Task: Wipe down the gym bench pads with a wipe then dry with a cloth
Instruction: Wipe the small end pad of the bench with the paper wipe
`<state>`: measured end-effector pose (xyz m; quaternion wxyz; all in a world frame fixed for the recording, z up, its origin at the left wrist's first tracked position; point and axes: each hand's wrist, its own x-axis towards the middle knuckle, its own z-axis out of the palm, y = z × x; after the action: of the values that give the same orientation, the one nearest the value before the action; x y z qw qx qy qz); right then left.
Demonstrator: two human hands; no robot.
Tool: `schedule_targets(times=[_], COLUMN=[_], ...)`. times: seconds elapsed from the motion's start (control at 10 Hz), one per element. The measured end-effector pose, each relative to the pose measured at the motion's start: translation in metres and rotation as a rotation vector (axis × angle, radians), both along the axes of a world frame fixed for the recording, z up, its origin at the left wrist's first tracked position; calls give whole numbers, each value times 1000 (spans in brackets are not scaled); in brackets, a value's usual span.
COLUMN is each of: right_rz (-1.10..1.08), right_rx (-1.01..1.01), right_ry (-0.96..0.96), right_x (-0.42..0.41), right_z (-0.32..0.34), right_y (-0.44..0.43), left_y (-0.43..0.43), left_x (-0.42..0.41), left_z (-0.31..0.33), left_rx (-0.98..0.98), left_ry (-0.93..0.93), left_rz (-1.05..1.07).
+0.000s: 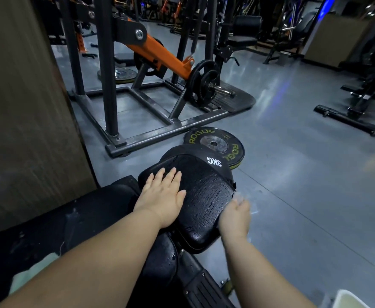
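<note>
One grey floor [293,174] takes most of the view, shut off on the left by one tall brown panel [26,118]. One black rack [108,74] with a single orange arm [160,54] stands ahead on a steel base frame, and one low black machine frame [359,103] sits far off to the right. Two weight plates lie flat on the floor: a yellow-lettered plate [214,143] just beyond the far end of the bench, and a second plate [120,74] inside the rack's base. More plates are loaded on the arm's sleeve, though their count is unclear. The bench shows two black padded parts: a long section [97,210] to the left and the cracked, wet-looking bench pad [206,196] in the middle. One black weight marked 3KG [214,162] rests on the pad's far end. One pale cloth [33,270] lies on the long section beside the left forearm. There are two hands. The left hand [162,196] lies flat on the pad's left part, fingers straight and slightly spread, grasping nothing. The right hand [235,216] is at the pad's right edge, motion-blurred, with a whitish smear at its fingertips; whether it grips anything cannot be told. Open floor runs right of the pad; the panel closes the left.
</note>
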<state>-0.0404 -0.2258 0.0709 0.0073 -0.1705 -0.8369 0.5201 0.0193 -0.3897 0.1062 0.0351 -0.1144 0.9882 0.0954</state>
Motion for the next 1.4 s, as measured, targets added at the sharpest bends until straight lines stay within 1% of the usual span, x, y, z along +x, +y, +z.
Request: schedule_targets(times=[0.1, 0.3, 0.4, 0.5, 0.6, 0.7, 0.8, 0.9, 1.0, 1.1, 1.2, 1.3, 1.4], right_rz=[199, 539, 601, 494, 335, 240, 247, 378, 601, 785, 854, 925, 1028], right_rx=[143, 331, 520, 497, 307, 174, 102, 202, 439, 643, 680, 770, 939], right_ry=[12, -104, -51, 36, 115, 103, 91, 69, 45, 89, 175, 284, 428], right_x=[-23, -62, -70, -53, -20, 8, 6, -27, -59, -75, -79, -72, -42], right_z=[14, 42, 39, 29, 18, 9, 10, 23, 36, 34, 28, 24, 27], right_y=[10, 9, 3, 8, 21, 29, 28, 19, 5, -6, -6, -5, -6], left_y=[0, -1, -2, -2, -1, -1, -1, -1, -2, -3, -3, -3, -3], left_x=[0, -1, 0, 0, 1, 0, 0, 0, -1, -1, -1, -1, -1], left_z=[-1, -2, -2, -1, 0, 0, -1, -1, -2, -4, -5, -6, -6], left_rx=[0, -5, -4, -2, 1, 2, 4, 3, 2, -4, -13, -14, 12], left_ry=[0, -2, -5, -5, 0, 2, 4, 4, 3, 7, 11, 16, 23], left_rz=[-5, -9, -8, -7, -7, -10, -10, -13, -14, -12, -8, -4, 2])
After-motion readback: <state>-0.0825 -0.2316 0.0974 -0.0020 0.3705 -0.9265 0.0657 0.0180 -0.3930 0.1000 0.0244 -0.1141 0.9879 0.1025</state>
